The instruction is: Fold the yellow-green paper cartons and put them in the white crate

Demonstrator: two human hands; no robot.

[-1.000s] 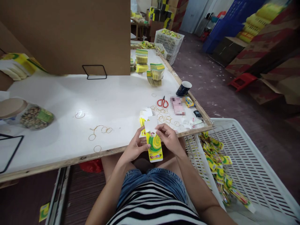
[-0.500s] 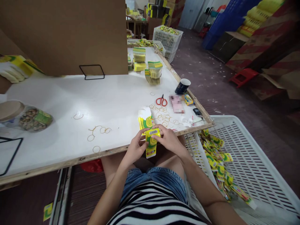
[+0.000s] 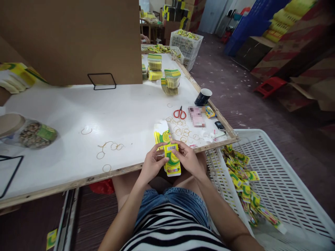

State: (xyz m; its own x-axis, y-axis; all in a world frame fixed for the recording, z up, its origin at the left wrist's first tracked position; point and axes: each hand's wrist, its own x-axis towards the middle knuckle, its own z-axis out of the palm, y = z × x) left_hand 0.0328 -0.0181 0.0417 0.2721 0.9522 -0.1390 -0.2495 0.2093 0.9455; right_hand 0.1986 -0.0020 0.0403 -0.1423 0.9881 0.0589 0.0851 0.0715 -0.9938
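Note:
A small yellow and green carton (image 3: 173,166) with a barcode on its upper face is held between my two hands, just past the table's front edge and above my lap. My left hand (image 3: 152,164) grips its left side, thumb lying on the front. From the right, my right hand (image 3: 188,161) pinches it, with the thumb near the barcode and the other fingers partly hidden behind. Just beyond my fingers, more flat yellow cartons (image 3: 162,131) with white flaps lie on the white table (image 3: 70,104).
Rubber bands (image 3: 180,130), red-handled scissors (image 3: 180,113), a dark mug (image 3: 203,97) and stacked cartons (image 3: 172,79) lie to the right. A jar (image 3: 36,133) is at left. A white crate (image 3: 282,164) holding yellow packs stands beside me. A tall cardboard sheet (image 3: 73,42) blocks the back.
The carton has turned in my hands and shifted slightly right, so more of its face shows. My right thumb has moved a little lower. A hand now shows at the far table.

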